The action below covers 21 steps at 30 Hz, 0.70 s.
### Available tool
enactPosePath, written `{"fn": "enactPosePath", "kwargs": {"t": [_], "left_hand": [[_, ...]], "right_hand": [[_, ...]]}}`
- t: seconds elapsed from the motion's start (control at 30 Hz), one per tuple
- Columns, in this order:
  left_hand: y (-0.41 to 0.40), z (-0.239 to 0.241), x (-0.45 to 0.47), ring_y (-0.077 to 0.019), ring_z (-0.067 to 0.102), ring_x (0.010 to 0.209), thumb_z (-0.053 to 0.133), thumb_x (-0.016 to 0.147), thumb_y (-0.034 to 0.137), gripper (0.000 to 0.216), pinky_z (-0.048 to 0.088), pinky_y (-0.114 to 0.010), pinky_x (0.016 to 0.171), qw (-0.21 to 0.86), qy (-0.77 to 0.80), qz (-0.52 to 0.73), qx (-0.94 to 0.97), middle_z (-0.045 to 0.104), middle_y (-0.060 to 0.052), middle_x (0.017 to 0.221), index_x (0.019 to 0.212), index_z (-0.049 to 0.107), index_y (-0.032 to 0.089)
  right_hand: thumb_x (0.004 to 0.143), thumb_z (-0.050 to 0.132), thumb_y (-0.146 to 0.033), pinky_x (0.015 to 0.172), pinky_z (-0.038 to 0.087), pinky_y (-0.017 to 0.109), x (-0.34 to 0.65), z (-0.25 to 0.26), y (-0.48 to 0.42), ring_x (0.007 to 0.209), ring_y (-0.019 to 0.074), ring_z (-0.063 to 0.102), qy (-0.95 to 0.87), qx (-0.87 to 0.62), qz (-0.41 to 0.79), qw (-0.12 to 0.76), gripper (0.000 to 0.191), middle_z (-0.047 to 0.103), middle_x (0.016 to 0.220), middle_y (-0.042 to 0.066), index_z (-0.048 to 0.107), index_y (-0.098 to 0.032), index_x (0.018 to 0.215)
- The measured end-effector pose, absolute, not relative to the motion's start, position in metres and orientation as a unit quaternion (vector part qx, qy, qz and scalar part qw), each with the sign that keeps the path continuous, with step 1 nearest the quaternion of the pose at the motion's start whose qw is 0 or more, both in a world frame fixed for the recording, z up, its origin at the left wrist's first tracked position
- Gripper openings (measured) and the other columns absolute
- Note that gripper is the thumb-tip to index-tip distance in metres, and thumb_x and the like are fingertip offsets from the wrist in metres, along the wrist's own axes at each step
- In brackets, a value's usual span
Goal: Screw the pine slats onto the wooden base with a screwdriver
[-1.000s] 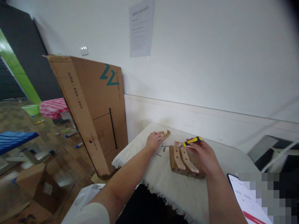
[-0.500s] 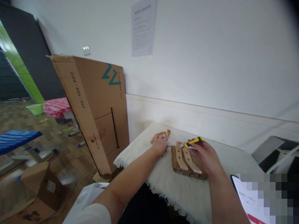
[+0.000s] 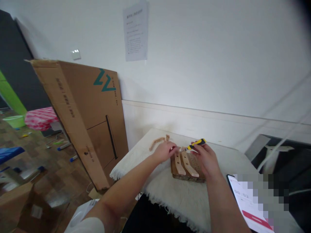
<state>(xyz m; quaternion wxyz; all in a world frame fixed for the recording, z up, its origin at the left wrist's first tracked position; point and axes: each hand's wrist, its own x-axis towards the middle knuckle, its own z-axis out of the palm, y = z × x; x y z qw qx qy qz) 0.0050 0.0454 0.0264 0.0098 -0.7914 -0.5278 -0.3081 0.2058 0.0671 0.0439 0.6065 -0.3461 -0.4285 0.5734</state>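
Observation:
My right hand (image 3: 206, 158) grips a yellow-and-black screwdriver (image 3: 199, 142), its tip pointing left and down toward my left hand. My left hand (image 3: 166, 151) is closed by that tip, its fingers together; what they hold is too small or hidden to name. Two bent wooden pieces with holes lie side by side across a brown block (image 3: 201, 173): a left wooden piece (image 3: 179, 165) and a right wooden piece (image 3: 190, 166). Beyond my left hand, another bent wooden part (image 3: 156, 141) rests on the cloth.
A cream fringed cloth (image 3: 165, 194) covers the table, which stands against a white wall. At the right lies a phone (image 3: 239, 194) showing a timer. A tall cardboard box (image 3: 80, 106) leans at the left, with an open carton (image 3: 21, 207) on the floor.
My left hand has left the far wooden part and come right, to the screwdriver's tip above the block. My right hand still holds the screwdriver. The view has shifted to the right.

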Motion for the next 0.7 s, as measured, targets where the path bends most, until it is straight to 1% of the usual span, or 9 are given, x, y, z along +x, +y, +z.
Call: {"fn": "enactPosePath", "kwargs": {"t": [0.07,0.13,0.23,0.33,0.43,0.53,0.7], "left_hand": [[0.049,0.038,0.015,-0.0158,0.062,0.089,0.052,0.092,0.033,0.026,0.045,-0.026,0.081,-0.059,-0.478,-0.302,-0.823,0.072,-0.007,0.099,0.101,0.071,0.018],[0.055,0.046,0.024,-0.014,0.062,0.08,0.057,0.087,0.029,0.021,0.044,-0.023,0.074,-0.117,-0.445,-0.275,-0.845,0.073,-0.005,0.091,0.096,0.073,0.018],[0.063,0.048,0.035,-0.0121,0.06,0.07,0.06,0.082,0.022,0.018,0.042,-0.02,0.065,-0.181,-0.429,-0.254,-0.848,0.072,-0.004,0.08,0.089,0.075,0.015],[0.065,0.042,0.041,-0.0112,0.059,0.065,0.062,0.081,0.021,0.016,0.041,-0.02,0.062,-0.223,-0.425,-0.265,-0.836,0.071,-0.003,0.076,0.087,0.075,0.014],[0.062,0.035,0.04,-0.0122,0.061,0.073,0.063,0.081,0.02,0.013,0.044,-0.022,0.073,-0.197,-0.378,-0.288,-0.857,0.073,-0.004,0.08,0.082,0.075,0.016],[0.059,0.031,0.037,-0.0117,0.059,0.071,0.062,0.083,0.024,0.015,0.043,-0.022,0.069,-0.188,-0.408,-0.322,-0.833,0.07,-0.004,0.08,0.085,0.075,0.016],[0.057,0.024,0.035,-0.011,0.057,0.068,0.061,0.085,0.028,0.02,0.041,-0.021,0.065,-0.232,-0.434,-0.369,-0.788,0.064,-0.004,0.074,0.082,0.073,0.012]], "right_hand": [[0.06,0.079,-0.034,0.06,0.049,0.022,0.206,0.046,0.069,0.081,0.0142,0.063,-0.4,-0.349,0.56,0.636,0.027,0.069,0.089,0.002,0.065,-0.02,0.078],[0.059,0.076,-0.035,0.057,0.047,0.022,0.206,0.048,0.071,0.076,0.014,0.063,-0.38,-0.36,0.533,0.665,0.026,0.068,0.085,0.001,0.064,-0.02,0.077],[0.061,0.071,-0.036,0.056,0.047,0.024,0.208,0.049,0.074,0.076,0.0156,0.062,-0.379,-0.379,0.497,0.682,0.026,0.068,0.084,0.002,0.062,-0.02,0.078],[0.061,0.071,-0.036,0.056,0.046,0.025,0.209,0.049,0.075,0.072,0.0156,0.061,-0.376,-0.393,0.485,0.685,0.026,0.067,0.081,0.002,0.062,-0.019,0.077],[0.063,0.069,-0.035,0.056,0.046,0.026,0.208,0.046,0.078,0.069,0.0149,0.059,-0.386,-0.393,0.482,0.682,0.023,0.064,0.077,0.001,0.062,-0.018,0.077],[0.064,0.067,-0.036,0.056,0.044,0.027,0.206,0.043,0.081,0.069,0.0145,0.058,-0.382,-0.403,0.468,0.687,0.022,0.064,0.077,0.0,0.061,-0.019,0.077],[0.067,0.065,-0.036,0.058,0.042,0.026,0.199,0.037,0.079,0.07,0.0141,0.056,-0.399,-0.413,0.449,0.684,0.022,0.063,0.077,-0.001,0.061,-0.019,0.081]]}}
